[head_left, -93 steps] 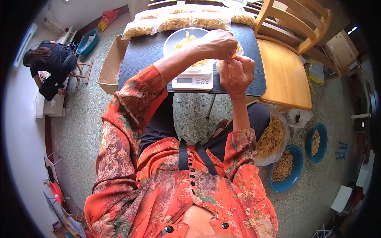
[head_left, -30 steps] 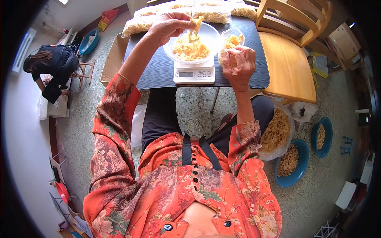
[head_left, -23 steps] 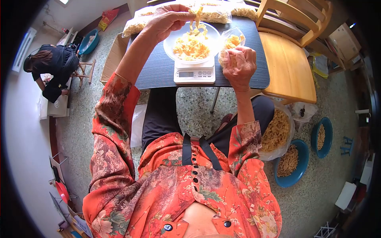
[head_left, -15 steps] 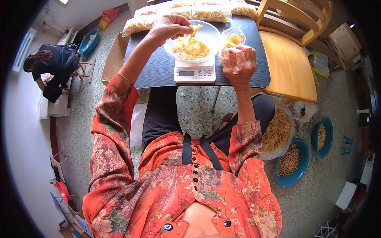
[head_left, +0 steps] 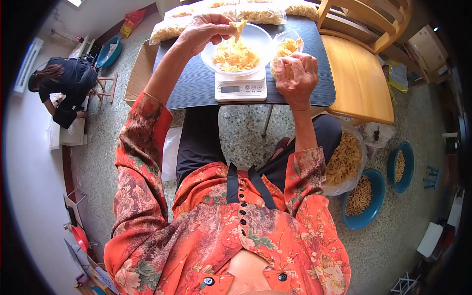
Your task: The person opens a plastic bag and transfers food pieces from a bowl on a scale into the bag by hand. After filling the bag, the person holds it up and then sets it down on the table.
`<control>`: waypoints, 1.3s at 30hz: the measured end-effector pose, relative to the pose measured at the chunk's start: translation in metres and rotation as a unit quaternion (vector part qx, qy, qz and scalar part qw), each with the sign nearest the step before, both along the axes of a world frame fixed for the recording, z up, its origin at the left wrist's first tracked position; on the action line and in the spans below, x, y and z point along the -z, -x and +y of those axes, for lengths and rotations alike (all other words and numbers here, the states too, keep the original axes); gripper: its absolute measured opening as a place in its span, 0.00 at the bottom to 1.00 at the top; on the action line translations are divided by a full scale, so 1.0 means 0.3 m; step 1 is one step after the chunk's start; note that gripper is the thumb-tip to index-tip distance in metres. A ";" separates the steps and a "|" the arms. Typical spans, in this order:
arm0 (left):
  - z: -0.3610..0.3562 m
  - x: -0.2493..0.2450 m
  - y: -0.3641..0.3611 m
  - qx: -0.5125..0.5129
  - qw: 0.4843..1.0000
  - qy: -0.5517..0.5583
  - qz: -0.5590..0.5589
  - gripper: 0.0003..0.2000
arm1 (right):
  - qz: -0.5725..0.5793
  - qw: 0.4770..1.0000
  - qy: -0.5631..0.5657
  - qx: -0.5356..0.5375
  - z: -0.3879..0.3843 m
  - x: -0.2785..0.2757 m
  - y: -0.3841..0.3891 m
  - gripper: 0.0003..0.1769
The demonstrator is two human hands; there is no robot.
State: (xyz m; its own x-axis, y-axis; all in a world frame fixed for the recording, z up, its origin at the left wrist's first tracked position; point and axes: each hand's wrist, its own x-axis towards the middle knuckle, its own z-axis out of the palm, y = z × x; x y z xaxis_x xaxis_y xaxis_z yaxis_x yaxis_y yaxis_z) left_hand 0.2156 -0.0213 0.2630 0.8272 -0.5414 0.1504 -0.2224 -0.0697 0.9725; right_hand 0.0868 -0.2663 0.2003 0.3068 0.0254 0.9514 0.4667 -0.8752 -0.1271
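Dark worktop [head_left: 196,83] fills the upper middle, seen from above past an orange floral sleeve [head_left: 142,147]. Wooden chair [head_left: 359,73] stands just beside its right edge. Open cardboard box [head_left: 140,73] sits on the floor against its left edge. Another person [head_left: 64,83] in black is bent over at far left, well apart.

On the floor at right, a big clear sack [head_left: 344,160] of yellow snack pieces lies by the wearer's knee. A blue basin [head_left: 366,201] of brown sticks is just beside it, and a second basin [head_left: 400,167] is further right. A row of filled packets [head_left: 216,14] lies along the worktop's far edge.

White digital scale [head_left: 241,88] sits close to the worktop's near edge, display facing the wearer — digits too small to read. Clear bowl [head_left: 260,39] rests on the scale, holding a heap of chips [head_left: 236,54], pale yellow-orange.

Left hand [head_left: 204,29] is raised over the bowl's far left rim. Its grip is pinched around a few chip pieces [head_left: 239,25] that hang above the heap, not touching it. Right hand [head_left: 297,76] is just right of the scale, grip clenched on the gathered lower part of a small bag [head_left: 287,46]. The bag's open mouth points up, touching or nearly touching the bowl's right rim — cannot tell which. The bag is partly filled with the same chips.
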 end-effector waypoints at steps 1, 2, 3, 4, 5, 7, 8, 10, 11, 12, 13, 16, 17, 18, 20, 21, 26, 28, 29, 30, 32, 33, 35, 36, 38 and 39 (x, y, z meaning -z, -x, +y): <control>0.003 -0.002 -0.003 -0.002 1.000 0.000 0.003 0.12 | 0.000 1.000 -0.001 -0.001 -0.001 0.000 -0.001 0.07; 0.005 -0.005 -0.007 -0.001 1.000 0.000 0.004 0.12 | 0.000 1.000 -0.001 -0.002 -0.003 0.002 0.002 0.07; 0.007 -0.008 -0.012 0.007 1.000 -0.008 0.008 0.12 | 0.001 1.000 -0.001 -0.002 -0.005 0.005 0.003 0.07; 0.009 -0.011 -0.014 0.013 1.000 -0.017 0.010 0.11 | 0.001 1.000 0.000 -0.002 -0.006 0.006 0.002 0.07; 0.010 -0.012 -0.016 0.012 1.000 -0.017 0.010 0.11 | -0.001 1.000 0.001 -0.003 -0.005 0.006 0.000 0.07; 0.006 -0.018 -0.014 -0.001 0.999 0.039 0.021 0.09 | 0.001 1.000 0.000 -0.002 -0.001 0.003 0.002 0.07; 0.005 -0.023 -0.014 0.000 0.999 0.038 0.020 0.09 | 0.001 1.000 -0.001 -0.001 0.000 0.002 0.004 0.07; 0.007 -0.030 -0.022 0.027 0.990 0.130 0.038 0.09 | 0.001 1.000 0.000 0.000 -0.001 0.002 0.006 0.07; 0.011 -0.040 -0.032 0.059 0.981 0.174 0.068 0.07 | 0.001 1.000 0.001 0.000 -0.001 0.001 0.005 0.07; 0.010 -0.058 -0.025 0.059 0.981 0.174 0.067 0.07 | 0.000 1.000 0.001 0.000 -0.001 0.001 0.005 0.07; 0.010 -0.075 -0.017 0.041 0.976 0.188 0.099 0.05 | 0.001 1.000 -0.002 -0.002 0.000 0.001 0.006 0.07; -0.003 -0.108 -0.001 0.026 0.968 0.212 0.134 0.03 | 0.000 1.000 -0.004 -0.006 0.002 0.005 0.005 0.08; -0.011 -0.114 0.004 0.027 0.961 0.235 0.146 0.03 | -0.001 1.000 -0.002 -0.006 0.000 0.007 0.005 0.08; -0.023 -0.129 0.016 0.029 0.953 0.257 0.157 0.03 | -0.001 1.000 -0.002 -0.005 0.000 0.005 0.005 0.08; -0.051 -0.179 0.056 0.045 0.948 0.270 0.162 0.02 | -0.004 1.000 0.003 -0.011 0.005 -0.002 0.007 0.09; -0.067 -0.193 0.068 0.059 0.943 0.283 0.167 0.01 | -0.004 1.000 0.004 -0.009 0.006 -0.001 0.009 0.09; -0.184 -0.175 0.033 0.154 0.923 0.314 0.159 0.02 | 0.009 1.000 -0.009 -0.019 0.008 -0.004 0.014 0.08; -0.241 -0.135 0.029 0.141 0.929 0.299 0.167 0.01 | 0.006 1.000 -0.010 -0.018 0.011 -0.006 0.016 0.08; -0.284 -0.094 0.021 0.152 0.938 0.287 0.125 0.03 | 0.004 1.000 -0.011 -0.017 0.010 -0.007 0.018 0.09; -0.313 -0.090 0.035 0.161 0.944 0.274 0.082 0.07 | 0.003 1.000 -0.011 -0.016 0.008 -0.010 0.019 0.09; -0.318 -0.074 0.070 0.122 0.974 0.188 0.046 0.09 | -0.005 1.000 -0.009 -0.022 0.003 -0.015 0.024 0.09; -0.325 -0.064 0.080 0.106 0.985 0.132 0.008 0.11 | -0.006 1.000 -0.010 -0.020 0.003 -0.018 0.027 0.09; -0.343 -0.047 0.095 0.074 0.994 0.033 -0.069 0.12 | -0.008 1.000 -0.020 -0.004 0.005 -0.020 0.031 0.10; -0.350 -0.052 0.102 0.076 0.994 0.032 -0.068 0.12 | -0.007 1.000 -0.021 -0.002 0.004 -0.021 0.033 0.10; -0.362 -0.065 0.110 0.075 0.981 -0.085 -0.156 0.13 | -0.013 1.000 -0.024 -0.002 0.001 -0.024 0.037 0.10; -0.374 -0.069 0.111 0.069 0.970 -0.139 -0.186 0.10 | -0.012 1.000 -0.025 -0.001 0.001 -0.024 0.038 0.10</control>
